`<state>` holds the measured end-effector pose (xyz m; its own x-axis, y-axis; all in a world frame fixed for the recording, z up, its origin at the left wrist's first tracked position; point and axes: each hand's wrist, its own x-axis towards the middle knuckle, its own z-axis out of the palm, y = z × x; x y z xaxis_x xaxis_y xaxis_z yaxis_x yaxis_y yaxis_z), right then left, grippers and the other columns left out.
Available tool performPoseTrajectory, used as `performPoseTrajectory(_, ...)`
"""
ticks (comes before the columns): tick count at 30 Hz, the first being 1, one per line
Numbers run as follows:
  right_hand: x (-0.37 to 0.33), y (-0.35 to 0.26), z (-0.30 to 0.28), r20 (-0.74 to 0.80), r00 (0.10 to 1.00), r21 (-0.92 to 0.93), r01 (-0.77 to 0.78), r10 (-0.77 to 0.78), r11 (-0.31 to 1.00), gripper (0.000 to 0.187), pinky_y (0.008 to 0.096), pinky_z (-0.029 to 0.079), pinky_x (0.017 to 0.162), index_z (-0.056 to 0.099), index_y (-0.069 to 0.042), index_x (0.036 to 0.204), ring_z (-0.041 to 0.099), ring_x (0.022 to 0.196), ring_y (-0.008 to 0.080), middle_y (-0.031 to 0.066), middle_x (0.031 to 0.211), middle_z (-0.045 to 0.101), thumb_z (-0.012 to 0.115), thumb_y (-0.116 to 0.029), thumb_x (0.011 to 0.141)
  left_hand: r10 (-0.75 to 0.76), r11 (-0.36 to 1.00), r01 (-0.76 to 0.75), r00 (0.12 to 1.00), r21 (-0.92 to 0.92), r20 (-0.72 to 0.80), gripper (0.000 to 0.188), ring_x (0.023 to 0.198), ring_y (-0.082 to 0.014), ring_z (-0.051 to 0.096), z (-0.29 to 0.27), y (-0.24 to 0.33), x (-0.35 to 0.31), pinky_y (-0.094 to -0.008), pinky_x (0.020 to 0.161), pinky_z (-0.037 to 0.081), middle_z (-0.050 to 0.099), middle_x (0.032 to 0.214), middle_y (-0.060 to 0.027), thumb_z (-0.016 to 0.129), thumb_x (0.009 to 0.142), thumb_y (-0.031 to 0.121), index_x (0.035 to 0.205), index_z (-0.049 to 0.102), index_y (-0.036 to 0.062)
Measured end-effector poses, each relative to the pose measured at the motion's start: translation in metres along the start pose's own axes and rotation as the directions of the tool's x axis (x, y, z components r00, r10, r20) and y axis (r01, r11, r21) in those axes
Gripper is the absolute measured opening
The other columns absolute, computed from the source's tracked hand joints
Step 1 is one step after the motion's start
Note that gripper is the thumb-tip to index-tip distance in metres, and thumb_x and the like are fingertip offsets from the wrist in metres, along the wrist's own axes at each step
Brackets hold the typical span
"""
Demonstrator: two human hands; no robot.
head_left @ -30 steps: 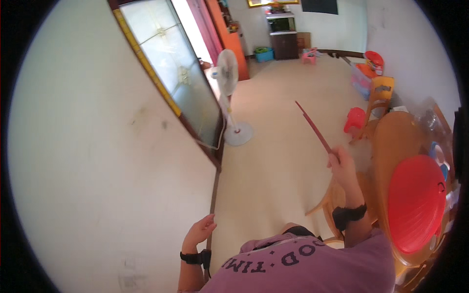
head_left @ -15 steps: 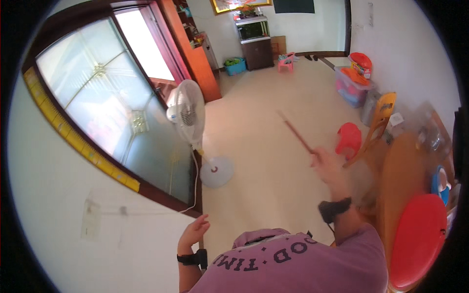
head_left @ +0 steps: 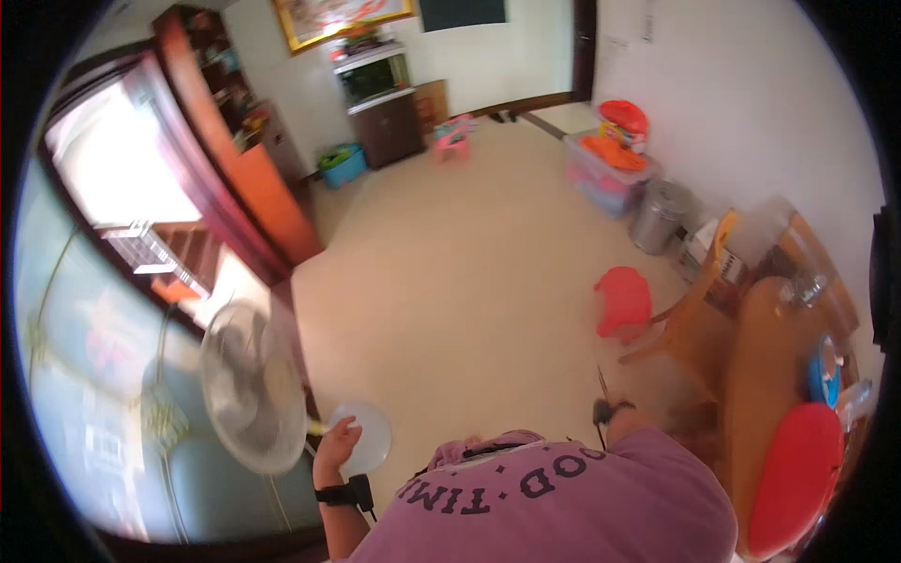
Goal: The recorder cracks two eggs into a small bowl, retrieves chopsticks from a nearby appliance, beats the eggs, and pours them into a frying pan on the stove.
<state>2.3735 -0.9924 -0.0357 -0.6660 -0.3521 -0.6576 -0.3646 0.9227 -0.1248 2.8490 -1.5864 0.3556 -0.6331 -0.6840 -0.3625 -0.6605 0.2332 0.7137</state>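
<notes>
My left hand (head_left: 339,441) is raised at the lower left, its fingers loosely bent and apart, with nothing in them. In this view it overlaps the pale round base of a standing fan (head_left: 253,385); I cannot tell if they touch. A black band (head_left: 355,492) is around that wrist. My right arm is lowered beside my body, with another black band (head_left: 612,410) at its wrist. The right hand's fingers are hidden. A thin dark stick (head_left: 603,380) shows just beyond that wrist, blurred; its grip is out of sight.
At the right stand a wooden table (head_left: 755,375) with a red round lid (head_left: 798,479), and a wooden chair (head_left: 694,328). A red stool (head_left: 623,302) is on the floor ahead. Farther off are a metal bin (head_left: 662,216), a plastic storage box (head_left: 610,178) and a fish tank (head_left: 375,80).
My right hand, which held a reddish-brown stick out ahead, has dropped back toward my body. The view has turned right to left across the room, bringing the fan closer. My left hand stays raised.
</notes>
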Motion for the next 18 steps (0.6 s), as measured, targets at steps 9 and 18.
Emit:
performPoseTrajectory(9, -0.115, -0.09, -0.063, 0.336, 0.885, 0.579, -0.464, 0.323, 0.67, 0.023, 0.0415, 0.05, 0.068, 0.065, -0.004, 0.087, 0.063, 0.083, 0.027, 0.0149, 0.089, 0.065, 0.056, -0.021, 0.075, 0.453, 0.825, -0.552, 0.776, 0.124, 0.439, 0.044, 0.086, -0.0233, 0.064, 0.054, 0.328, 0.322, -0.0331, 0.075, 0.049, 0.064, 0.098, -0.0152, 0.058, 0.085, 0.028, 0.124, 0.049, 0.0095)
performPoseTrajectory(18, 0.176, -0.049, -0.294, 0.285, 0.932, 0.334, -0.316, 0.224, 0.888, 0.022, 0.0417, 0.05, 0.066, 0.066, -0.006, 0.084, 0.063, 0.076, 0.0275, 0.015, 0.084, 0.065, 0.06, -0.022, 0.071, 0.232, 0.909, -0.378, 0.811, 0.178, 0.537, 0.05, 0.093, -0.0215, 0.061, 0.103, 0.448, 0.548, -0.0327, 0.08, 0.047, 0.062, 0.107, -0.0126, 0.057, 0.086, 0.033, 0.13, 0.045, 0.0117)
